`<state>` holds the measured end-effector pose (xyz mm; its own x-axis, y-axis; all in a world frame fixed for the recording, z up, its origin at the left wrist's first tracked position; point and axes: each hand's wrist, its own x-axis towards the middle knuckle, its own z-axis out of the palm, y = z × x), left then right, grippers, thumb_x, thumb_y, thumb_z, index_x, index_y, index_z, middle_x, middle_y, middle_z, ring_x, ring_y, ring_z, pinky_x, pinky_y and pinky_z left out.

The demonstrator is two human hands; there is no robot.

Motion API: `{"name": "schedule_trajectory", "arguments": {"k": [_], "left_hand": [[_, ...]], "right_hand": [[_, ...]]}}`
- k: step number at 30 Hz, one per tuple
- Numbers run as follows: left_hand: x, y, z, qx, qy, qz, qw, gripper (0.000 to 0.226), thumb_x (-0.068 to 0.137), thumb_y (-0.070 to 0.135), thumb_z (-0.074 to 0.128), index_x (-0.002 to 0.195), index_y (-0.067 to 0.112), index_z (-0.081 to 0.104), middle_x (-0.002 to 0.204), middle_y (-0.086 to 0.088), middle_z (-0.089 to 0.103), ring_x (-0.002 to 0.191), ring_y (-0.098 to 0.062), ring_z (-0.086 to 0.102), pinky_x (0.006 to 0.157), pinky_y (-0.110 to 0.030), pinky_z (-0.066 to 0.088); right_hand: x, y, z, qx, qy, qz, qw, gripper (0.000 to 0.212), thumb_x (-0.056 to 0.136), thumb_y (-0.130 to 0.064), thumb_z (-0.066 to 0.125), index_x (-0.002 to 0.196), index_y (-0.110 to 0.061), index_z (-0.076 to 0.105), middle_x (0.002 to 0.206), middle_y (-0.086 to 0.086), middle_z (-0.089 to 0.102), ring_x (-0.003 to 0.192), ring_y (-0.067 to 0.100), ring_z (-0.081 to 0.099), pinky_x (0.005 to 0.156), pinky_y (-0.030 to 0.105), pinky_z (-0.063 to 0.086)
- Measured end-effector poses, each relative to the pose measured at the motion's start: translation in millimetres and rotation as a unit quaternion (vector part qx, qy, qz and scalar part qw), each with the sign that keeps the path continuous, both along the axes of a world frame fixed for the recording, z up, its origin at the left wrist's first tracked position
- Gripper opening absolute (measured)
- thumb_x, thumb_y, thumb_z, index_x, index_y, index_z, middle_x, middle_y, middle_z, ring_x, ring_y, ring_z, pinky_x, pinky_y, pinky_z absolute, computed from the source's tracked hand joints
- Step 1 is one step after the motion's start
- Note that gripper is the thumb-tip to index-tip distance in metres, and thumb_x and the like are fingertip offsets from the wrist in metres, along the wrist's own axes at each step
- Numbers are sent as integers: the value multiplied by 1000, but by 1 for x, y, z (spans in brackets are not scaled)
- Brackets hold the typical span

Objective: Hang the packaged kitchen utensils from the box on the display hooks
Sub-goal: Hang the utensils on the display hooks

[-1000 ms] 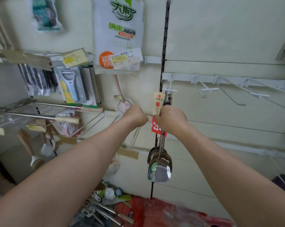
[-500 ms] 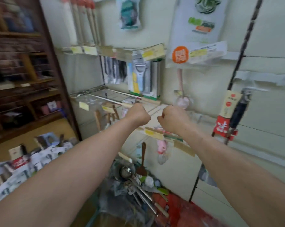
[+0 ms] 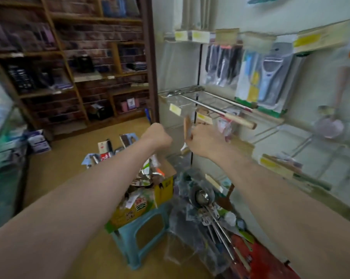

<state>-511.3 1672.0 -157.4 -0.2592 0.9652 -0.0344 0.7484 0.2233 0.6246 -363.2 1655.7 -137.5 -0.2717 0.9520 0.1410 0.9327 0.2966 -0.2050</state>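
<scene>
Now swung left, away from the panel where the red-carded ladle hung a second ago, the person stretches both bare forearms out over the shop floor. The left hand [image 3: 157, 135] is a closed fist holding nothing. The right hand [image 3: 205, 140], level with it and a little apart, has its fingers curled under, and a hanging wooden handle [image 3: 187, 125] is just beside its knuckles, contact unclear. Below, newly in view, the cardboard box [image 3: 166, 188] of packaged utensils [image 3: 144, 176] sits on a blue stool [image 3: 136, 234], beside loose ladles [image 3: 206, 200] in plastic. Beyond, display hooks [image 3: 216, 101] jut from the wall under packaged peelers [image 3: 268, 77]. Wooden shelving [image 3: 79, 57] fills the far left.
</scene>
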Motion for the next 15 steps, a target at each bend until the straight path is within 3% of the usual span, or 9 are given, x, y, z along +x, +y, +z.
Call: {"name": "schedule_trajectory", "arguments": {"k": [3,5,11,15], "left_hand": [[-44,4,-8,-18,-1,32,999,15,85,12,62,91,-1,68,77,-12,61,62,-24,54,55,-30,41],[-74,8,-14,-35,3,55,998,13,87,8,57,83,-2,64,69,-11,53,54,-21,43,51,-29,35],[-158,19,-35,-64,-14,114,991,13,89,11,55,78,4,57,68,-10,49,61,-24,43,56,-32,34],[-212,24,-60,-98,-45,160,981,14,87,13,59,80,1,62,71,-11,58,61,-25,52,55,-31,38]], "right_hand": [[-37,13,-7,-22,15,38,999,19,92,-28,51,90,-11,62,101,14,66,98,32,63,74,34,48],[-62,22,-12,-30,4,55,998,16,94,-27,51,87,-13,57,98,13,65,98,31,62,70,31,44],[-142,52,-34,-62,3,94,994,19,96,-26,49,85,-11,53,87,8,57,85,29,58,66,32,41],[-192,71,-54,-104,-13,110,988,33,97,-24,47,66,-13,42,69,2,48,71,26,52,60,31,39]]}}
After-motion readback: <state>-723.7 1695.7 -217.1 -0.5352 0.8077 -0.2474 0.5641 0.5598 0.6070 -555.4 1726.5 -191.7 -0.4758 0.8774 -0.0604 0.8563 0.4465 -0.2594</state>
